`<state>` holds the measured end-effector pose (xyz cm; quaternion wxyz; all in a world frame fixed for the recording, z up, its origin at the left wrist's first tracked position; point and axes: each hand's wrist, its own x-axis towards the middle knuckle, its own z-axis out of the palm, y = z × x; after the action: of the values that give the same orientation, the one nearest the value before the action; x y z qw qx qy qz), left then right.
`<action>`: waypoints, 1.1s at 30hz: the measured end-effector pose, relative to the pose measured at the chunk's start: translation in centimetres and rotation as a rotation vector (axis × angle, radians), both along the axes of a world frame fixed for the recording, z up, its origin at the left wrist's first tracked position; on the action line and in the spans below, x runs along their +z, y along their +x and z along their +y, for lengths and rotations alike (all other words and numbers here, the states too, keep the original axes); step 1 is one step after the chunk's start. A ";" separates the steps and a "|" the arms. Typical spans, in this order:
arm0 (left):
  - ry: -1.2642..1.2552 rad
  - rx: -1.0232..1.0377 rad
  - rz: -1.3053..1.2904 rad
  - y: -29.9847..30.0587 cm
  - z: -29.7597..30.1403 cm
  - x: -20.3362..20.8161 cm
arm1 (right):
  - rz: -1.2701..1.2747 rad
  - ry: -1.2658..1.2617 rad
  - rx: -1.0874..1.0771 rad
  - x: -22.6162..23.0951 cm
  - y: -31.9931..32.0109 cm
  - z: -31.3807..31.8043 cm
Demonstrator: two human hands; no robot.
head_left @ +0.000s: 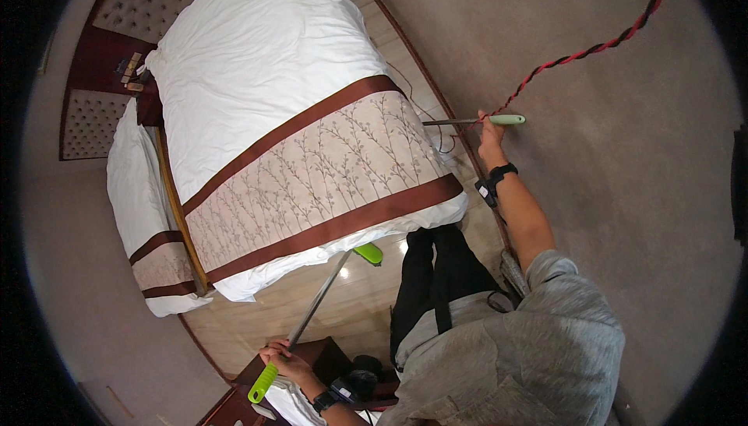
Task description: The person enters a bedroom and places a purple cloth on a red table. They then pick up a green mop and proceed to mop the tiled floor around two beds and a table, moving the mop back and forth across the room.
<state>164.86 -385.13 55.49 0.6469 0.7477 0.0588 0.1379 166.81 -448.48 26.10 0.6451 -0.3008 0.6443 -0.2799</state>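
Gripping 1 lime-handled pole (320, 297), the left hand (287, 360) angles it toward the bed (257, 52) while the right hand (491, 142) clasps 1 pale-handled pole (508, 120).

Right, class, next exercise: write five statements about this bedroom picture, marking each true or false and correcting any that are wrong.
1. The left hand holds a metal pole with a bright green handle. True.
2. The right hand is empty. False: it holds a thin rod with a pale green handle.
3. A twisted red and black cord shows beyond the right hand. True.
4. The runner across the larger bed is plain white. False: the runner has a branch pattern between brown bands.
5. A bright green object shows by the lower edge of the larger bed. True.
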 end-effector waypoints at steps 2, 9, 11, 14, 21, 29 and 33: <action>-0.006 -0.008 0.000 0.3 -0.3 -0.1 | -0.164 -0.110 0.031 -0.8 -1.4 0.0; -0.009 -0.057 -0.001 0.8 -0.5 0.2 | -0.250 -0.032 -0.004 0.8 -2.9 1.9; -0.013 -0.059 -0.008 0.8 -0.8 0.2 | -0.298 -0.037 0.033 1.2 -3.4 1.8; -0.011 -0.076 -0.021 1.1 -0.9 0.2 | -0.342 -0.082 0.036 0.9 -4.0 1.4; 0.002 -0.008 -0.018 1.4 -0.1 -0.7 | -0.031 0.081 0.098 -0.6 -8.6 5.2; 0.077 -0.072 0.203 3.4 0.4 -6.4 | 0.077 0.477 0.983 5.2 -20.6 17.9; 0.138 -0.498 0.223 5.0 -3.3 -7.1 | -0.125 -0.160 1.225 13.4 -20.2 23.1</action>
<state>169.83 -388.46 48.34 0.5979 0.7920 -0.0655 -0.1047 146.57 -425.33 39.49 0.7006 -0.6462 0.2928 0.0766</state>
